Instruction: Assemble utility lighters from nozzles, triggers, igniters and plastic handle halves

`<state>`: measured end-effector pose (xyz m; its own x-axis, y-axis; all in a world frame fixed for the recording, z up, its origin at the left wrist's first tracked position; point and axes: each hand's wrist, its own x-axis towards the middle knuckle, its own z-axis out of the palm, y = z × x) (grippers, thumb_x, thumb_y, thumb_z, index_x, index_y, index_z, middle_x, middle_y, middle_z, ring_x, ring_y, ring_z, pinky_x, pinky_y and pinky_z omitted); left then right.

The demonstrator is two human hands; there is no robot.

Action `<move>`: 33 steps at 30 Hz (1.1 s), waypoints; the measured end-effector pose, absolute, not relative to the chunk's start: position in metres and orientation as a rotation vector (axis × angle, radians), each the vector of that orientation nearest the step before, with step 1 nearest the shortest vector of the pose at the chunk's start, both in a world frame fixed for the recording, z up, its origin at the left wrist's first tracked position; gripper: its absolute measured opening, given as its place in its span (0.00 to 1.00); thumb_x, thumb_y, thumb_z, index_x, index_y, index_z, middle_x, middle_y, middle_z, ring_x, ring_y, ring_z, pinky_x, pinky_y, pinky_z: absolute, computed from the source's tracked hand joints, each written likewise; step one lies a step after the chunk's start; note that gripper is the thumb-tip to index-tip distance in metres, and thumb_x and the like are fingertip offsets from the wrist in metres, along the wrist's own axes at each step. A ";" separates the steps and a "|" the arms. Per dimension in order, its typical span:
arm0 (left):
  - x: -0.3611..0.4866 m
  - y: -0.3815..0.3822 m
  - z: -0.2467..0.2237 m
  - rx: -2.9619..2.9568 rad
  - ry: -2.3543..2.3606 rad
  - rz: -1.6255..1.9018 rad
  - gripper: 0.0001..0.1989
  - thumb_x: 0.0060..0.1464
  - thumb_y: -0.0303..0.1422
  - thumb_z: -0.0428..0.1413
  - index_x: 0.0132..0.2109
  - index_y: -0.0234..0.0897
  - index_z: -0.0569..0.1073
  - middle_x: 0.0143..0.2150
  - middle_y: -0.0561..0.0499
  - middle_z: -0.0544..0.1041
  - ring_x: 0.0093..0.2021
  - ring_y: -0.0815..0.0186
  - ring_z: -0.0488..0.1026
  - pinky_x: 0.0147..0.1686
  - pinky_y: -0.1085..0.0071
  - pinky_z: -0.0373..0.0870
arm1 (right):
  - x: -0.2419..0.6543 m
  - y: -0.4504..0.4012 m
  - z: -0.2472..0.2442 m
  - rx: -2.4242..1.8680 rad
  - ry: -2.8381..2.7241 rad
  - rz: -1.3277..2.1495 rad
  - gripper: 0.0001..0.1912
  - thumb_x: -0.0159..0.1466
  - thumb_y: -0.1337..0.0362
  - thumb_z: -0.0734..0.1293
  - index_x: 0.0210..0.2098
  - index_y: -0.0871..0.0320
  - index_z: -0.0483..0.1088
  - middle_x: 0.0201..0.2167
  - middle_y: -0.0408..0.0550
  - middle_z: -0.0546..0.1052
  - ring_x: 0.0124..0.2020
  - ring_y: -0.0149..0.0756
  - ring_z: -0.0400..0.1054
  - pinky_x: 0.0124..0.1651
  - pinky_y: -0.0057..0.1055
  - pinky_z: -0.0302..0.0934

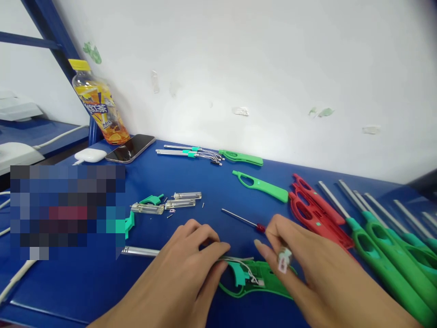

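Observation:
My left hand [184, 259] is closed over the front of an opened green lighter shell [271, 275], pinching near the base of its metal tube [141, 251]. Inside the shell sit a teal trigger [240, 274] and thin white wires [251, 274] running to a small block. Between the thumb and fingers of my right hand [307, 259] is a small clear lighter fuel tank [284, 258], its pale tip showing above the shell's rear part. Most of the tank is hidden by my fingers. A thin screwdriver [244, 220] with a red handle lies just beyond my right hand.
Several clear fuel tanks [180, 203] and teal triggers [152, 199] lie left of centre. Farther back are wired metal tubes [175, 153] and green half-shells [262, 186]. Red shells [307, 214] and assembled green lighters [385, 259] crowd the right. A bottle [99, 105] and phone [131, 149] stand back left.

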<state>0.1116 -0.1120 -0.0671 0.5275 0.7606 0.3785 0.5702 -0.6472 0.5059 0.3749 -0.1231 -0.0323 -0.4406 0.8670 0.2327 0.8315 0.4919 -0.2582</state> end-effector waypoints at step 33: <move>0.124 -0.117 -0.067 2.471 0.939 1.062 0.12 0.78 0.21 0.55 0.54 0.43 0.78 0.46 0.53 0.82 0.42 0.62 0.76 0.42 0.67 0.77 | 0.380 -0.127 -0.027 -1.386 -2.474 0.348 0.17 0.73 0.69 0.72 0.55 0.40 0.85 0.48 0.36 0.92 0.45 0.41 0.90 0.45 0.32 0.83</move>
